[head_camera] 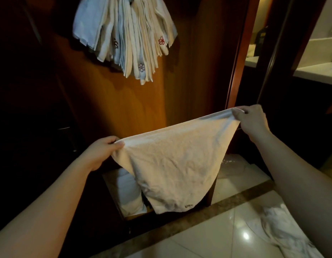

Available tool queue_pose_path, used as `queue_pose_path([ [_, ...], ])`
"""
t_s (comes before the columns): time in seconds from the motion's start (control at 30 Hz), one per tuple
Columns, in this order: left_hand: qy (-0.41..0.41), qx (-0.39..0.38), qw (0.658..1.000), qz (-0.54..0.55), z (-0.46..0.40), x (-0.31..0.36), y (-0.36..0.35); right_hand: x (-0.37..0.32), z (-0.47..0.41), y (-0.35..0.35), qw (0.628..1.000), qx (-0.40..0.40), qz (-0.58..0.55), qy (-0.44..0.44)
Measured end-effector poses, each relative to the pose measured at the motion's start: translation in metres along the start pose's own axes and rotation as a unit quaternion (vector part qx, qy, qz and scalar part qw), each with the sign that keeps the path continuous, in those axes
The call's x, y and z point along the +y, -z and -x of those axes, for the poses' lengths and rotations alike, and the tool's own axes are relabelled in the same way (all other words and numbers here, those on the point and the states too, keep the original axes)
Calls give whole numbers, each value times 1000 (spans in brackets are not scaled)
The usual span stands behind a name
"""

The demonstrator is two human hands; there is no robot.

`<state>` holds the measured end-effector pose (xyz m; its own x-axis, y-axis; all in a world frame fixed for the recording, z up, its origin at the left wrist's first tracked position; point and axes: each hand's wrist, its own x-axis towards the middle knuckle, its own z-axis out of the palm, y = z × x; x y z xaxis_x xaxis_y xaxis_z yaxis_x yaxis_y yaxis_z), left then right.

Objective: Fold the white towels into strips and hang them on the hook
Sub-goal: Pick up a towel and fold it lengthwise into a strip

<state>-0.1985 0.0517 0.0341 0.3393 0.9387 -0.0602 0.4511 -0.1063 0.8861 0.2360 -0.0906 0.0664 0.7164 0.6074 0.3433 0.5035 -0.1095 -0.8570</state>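
Pinched at both top corners by left hand (102,148) and right hand (251,119), white towel (172,161) hides the shelf behind.

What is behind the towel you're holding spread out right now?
The held towel, pinched at its top corners by the left hand and right hand, partly covers a low wooden stand with white folded linen. Whatever sits on the stand behind the cloth is hidden.
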Motion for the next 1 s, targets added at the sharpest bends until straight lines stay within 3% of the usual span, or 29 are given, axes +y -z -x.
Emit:
queue_pose_path([
  [0.07,20,-39,995,90,4,1,12,8,0,-1,1000,-22,16,-15],
  [0.23,92,-76,986,120,9,-4,17,34,5,-14,994,-70,-21,-78],
  [0.37,181,-107,952,222,18,-29,6,58,22,-26,975,-104,-79,-178],
  [0.43,222,-86,908,345,26,-39,-3,70,33,-34,931,-132,-166,-298],
  [0.53,275,-6,829,487,43,-41,-30,80,61,-49,824,-152,-299,-457],
  [0.57,279,17,815,508,49,-40,-41,78,74,-55,801,-149,-330,-476],
  [0.67,270,42,816,510,69,-28,-75,65,113,-71,770,-135,-383,-492],
  [0.73,270,51,821,500,83,-19,-94,45,143,-83,791,-117,-375,-469],
  [0.8,265,41,831,487,95,-12,-110,22,176,-96,856,-113,-281,-419],
  [0.9,225,8,862,455,107,-4,-125,-11,219,-106,928,-153,-179,-288],
  [1.0,186,-4,896,403,117,3,-129,-27,241,-106,962,-175,-130,-166],
])
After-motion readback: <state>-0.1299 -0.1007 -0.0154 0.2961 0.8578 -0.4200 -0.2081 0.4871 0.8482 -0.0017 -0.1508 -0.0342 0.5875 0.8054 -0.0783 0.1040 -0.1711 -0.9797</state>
